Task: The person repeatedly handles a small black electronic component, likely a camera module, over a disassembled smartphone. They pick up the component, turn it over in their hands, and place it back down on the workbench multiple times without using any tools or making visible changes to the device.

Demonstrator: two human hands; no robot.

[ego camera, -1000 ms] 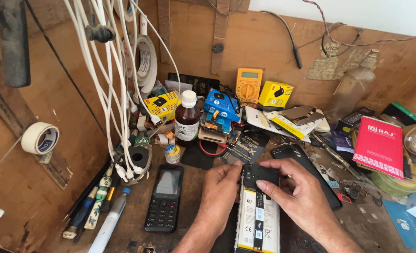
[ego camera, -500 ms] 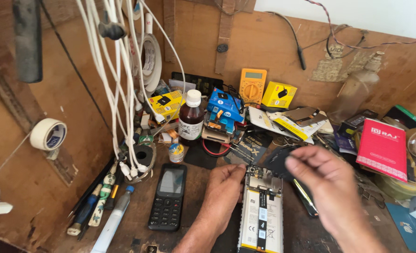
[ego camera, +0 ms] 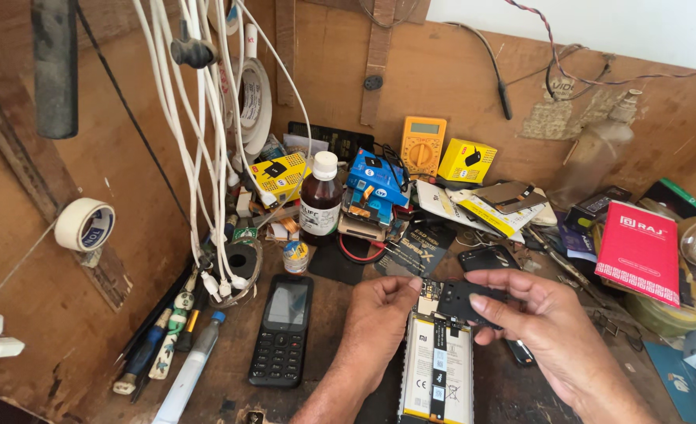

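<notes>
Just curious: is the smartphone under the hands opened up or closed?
Opened: the smartphone lies back-off, its white battery and circuit board exposed.

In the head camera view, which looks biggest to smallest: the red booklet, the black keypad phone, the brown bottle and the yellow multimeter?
1. Red booklet
2. Black keypad phone, close behind; it lies nearer the camera, so this is unsure
3. Brown bottle
4. Yellow multimeter, farthest back

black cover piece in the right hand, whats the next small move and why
Probably lift the black piece clear of the opened phone and set it on the bench. The right hand pinches it just over the phone's top end, where the board lies bare, and the left hand steadies the phone's edge. Whether the piece is fully free I cannot tell.
</notes>
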